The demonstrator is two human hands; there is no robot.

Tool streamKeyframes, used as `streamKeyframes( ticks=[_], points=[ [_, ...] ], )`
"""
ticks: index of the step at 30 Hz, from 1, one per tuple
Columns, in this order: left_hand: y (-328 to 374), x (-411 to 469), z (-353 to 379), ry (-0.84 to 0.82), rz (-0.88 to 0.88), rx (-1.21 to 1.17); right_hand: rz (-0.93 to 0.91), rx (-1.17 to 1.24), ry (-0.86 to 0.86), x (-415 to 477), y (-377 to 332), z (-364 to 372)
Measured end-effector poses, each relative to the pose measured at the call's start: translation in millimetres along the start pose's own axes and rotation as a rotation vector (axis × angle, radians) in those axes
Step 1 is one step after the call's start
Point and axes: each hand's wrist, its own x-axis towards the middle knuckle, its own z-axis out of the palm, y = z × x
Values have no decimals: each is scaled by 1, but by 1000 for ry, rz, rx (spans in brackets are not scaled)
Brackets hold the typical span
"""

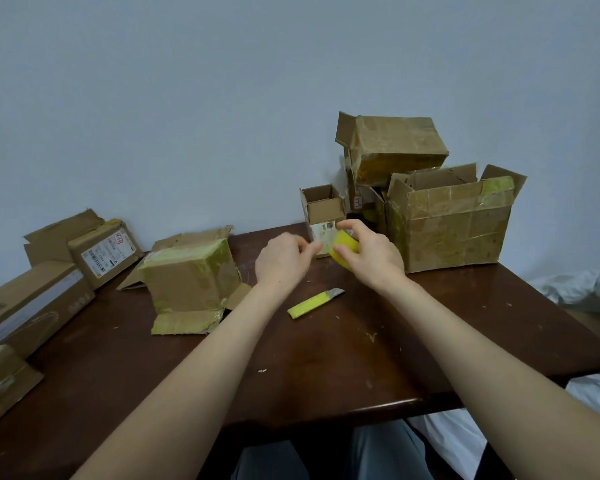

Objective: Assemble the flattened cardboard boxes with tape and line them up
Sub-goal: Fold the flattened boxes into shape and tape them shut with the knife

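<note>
Nearest to us, at the left edge of the dark wooden table (326,375), we count two flat-lying cardboard boxes: a small taped one (4,382) at the corner and a long one (32,306) behind it with faint printing that we cannot read. In the middle of the table lies one yellow utility knife (314,302), its grey tip pointing to the right and away.

Above the knife we see both hands. The right hand (368,258) is curled around one roll of yellow tape (343,249), with fingers on top and the thumb below. The left hand (284,261) is just beside the roll, its thumb and fingertips pinched together at the roll's edge; what it pinches is too small for us to tell.

To the left of the hands stands one box wrapped in yellowish tape (191,278), its flaps spread on the table. Further left, one box with a white barcode label (103,254) carries a red mark that we cannot read, and one flat piece of cardboard (59,233) leans behind it.

Behind the hands stands one small open box (323,206) with a white label. On the right we count one large open box (451,223), and one closed box (395,147) stacked high against the wall (187,98), with a small tag (358,202) below it. That makes eight boxes together.
</note>
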Motion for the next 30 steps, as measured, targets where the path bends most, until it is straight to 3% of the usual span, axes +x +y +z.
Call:
streamKeyframes(
  ticks=[4, 6, 11, 15, 19, 21, 26, 30],
  points=[
    [-24, -19, 15, -421, 1, 188, -2, -264, -150, -6, 11, 1],
    [-26, -26, 26, -467, -8, 205, 1, -359, -179, -11, 14, 5],
    [-16, -34, 31, -402, -2, 46, 60, -314, -218, -2, 2, 10],
    [-47, -18, -22, -38, 59, 37, -52, -45, -20, 17, -53, 28],
    [-121, 5, -84, 260, -48, 37, -155, 137, -117, 27, -130, 70],
    [-162, 16, -100, 255, -168, 73, -167, 155, -200, 31, -162, 94],
    [-215, 29, -88, -62, -312, 1, -34, 14, -459, 34, -195, 154],
    [-224, 26, -83, -14, -320, -8, 83, 58, -435, 29, -193, 173]
  ],
)
